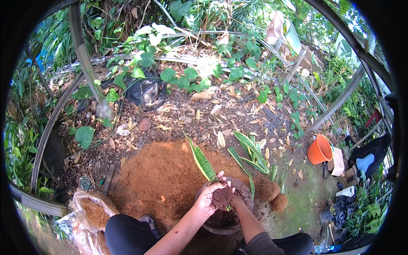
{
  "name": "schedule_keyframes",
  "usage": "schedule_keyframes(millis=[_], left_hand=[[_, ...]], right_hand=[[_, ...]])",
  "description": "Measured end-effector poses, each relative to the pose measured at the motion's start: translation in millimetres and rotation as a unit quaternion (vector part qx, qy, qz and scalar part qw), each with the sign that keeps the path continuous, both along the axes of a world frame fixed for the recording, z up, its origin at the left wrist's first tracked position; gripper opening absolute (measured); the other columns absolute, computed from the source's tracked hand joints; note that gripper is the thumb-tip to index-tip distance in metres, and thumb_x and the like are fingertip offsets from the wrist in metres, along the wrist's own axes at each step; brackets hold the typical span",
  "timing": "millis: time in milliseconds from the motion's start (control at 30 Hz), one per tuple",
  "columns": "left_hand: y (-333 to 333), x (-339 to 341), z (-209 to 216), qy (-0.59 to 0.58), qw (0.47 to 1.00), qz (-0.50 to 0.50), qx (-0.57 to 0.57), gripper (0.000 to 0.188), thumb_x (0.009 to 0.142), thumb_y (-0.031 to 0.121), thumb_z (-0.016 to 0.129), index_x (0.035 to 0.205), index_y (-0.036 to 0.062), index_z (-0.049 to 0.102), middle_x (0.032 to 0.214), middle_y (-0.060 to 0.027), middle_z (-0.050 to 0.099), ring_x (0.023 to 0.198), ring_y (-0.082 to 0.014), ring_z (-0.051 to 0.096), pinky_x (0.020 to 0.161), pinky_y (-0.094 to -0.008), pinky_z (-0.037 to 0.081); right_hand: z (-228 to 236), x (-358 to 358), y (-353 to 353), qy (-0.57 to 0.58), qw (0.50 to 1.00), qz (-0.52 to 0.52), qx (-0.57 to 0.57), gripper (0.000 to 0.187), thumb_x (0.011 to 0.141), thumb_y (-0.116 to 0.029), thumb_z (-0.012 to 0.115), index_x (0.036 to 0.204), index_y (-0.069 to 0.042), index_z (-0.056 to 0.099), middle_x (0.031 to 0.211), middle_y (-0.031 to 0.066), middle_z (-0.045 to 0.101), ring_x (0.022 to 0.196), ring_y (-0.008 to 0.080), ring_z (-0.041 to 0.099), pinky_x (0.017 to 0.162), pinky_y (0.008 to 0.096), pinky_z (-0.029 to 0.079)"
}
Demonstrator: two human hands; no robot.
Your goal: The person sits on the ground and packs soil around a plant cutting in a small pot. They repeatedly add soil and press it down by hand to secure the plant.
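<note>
A ball of dark soil is cupped between my two hands over a round pot. My left hand wraps its left side, with soil-smeared fingers curled over the far edge. My right hand is against the right side, partly hidden by the ball. A snake plant leaf, green with yellow margins, rises just beyond my left hand; whether it is rooted in the ball is hidden. A small green tip shows at the ball's lower edge. Dark soil lies inside the pot.
Brown soil is heaped left of the pot. More snake plant leaves lie at its far right, near two round fibre balls. An orange bucket and a cardboard box stand farther right. A plastic bag of fibre sits at left.
</note>
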State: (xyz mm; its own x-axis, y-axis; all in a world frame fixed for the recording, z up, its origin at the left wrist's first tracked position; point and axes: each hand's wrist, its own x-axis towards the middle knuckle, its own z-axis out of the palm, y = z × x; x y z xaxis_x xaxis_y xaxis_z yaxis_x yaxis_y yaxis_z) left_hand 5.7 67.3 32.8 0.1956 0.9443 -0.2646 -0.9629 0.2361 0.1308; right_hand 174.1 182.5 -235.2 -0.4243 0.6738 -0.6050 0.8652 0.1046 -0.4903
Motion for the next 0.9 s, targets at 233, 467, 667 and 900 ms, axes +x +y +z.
schedule_keyframes(millis=[233,467,667,900], left_hand=[[2,-1,0,-0.017,1.000,0.001,-0.003,0.039,0.081,-0.006,0.053,0.116,0.0125,0.052,0.094,-0.0003,0.057,0.093,-0.0190,0.059,0.094,-0.0432,0.047],[-1,0,1,-0.014,1.000,-0.004,0.003,0.038,0.081,-0.006,0.053,0.114,0.0123,0.052,0.094,-0.0001,0.055,0.093,-0.0183,0.058,0.095,-0.0430,0.046],[-1,-2,1,-0.002,1.000,0.002,0.003,0.037,0.080,-0.006,0.053,0.112,0.0125,0.052,0.095,0.0001,0.056,0.093,-0.0184,0.058,0.096,-0.0432,0.046],[-1,-4,1,0.007,1.000,0.000,-0.002,0.036,0.080,-0.006,0.053,0.110,0.0133,0.054,0.096,0.0003,0.056,0.094,-0.0182,0.058,0.096,-0.0432,0.046]], right_hand=[[-20,1,-25,0.000,0.996,-0.010,0.083,0.044,0.078,-0.018,0.061,0.117,0.003,0.054,0.115,0.0251,0.060,0.106,0.0377,0.059,0.090,0.0426,0.049],[-31,4,-43,-0.003,0.989,-0.017,0.144,0.042,0.079,-0.017,0.061,0.115,0.002,0.056,0.114,0.0245,0.061,0.106,0.0369,0.060,0.090,0.0426,0.049],[-31,-1,-43,-0.009,0.986,-0.024,0.167,0.039,0.079,-0.017,0.061,0.113,0.002,0.058,0.114,0.0240,0.061,0.105,0.0362,0.060,0.089,0.0426,0.050],[-29,-1,-40,-0.018,0.985,-0.021,0.172,0.037,0.079,-0.017,0.061,0.111,0.001,0.061,0.113,0.0235,0.062,0.105,0.0354,0.061,0.088,0.0426,0.050]])
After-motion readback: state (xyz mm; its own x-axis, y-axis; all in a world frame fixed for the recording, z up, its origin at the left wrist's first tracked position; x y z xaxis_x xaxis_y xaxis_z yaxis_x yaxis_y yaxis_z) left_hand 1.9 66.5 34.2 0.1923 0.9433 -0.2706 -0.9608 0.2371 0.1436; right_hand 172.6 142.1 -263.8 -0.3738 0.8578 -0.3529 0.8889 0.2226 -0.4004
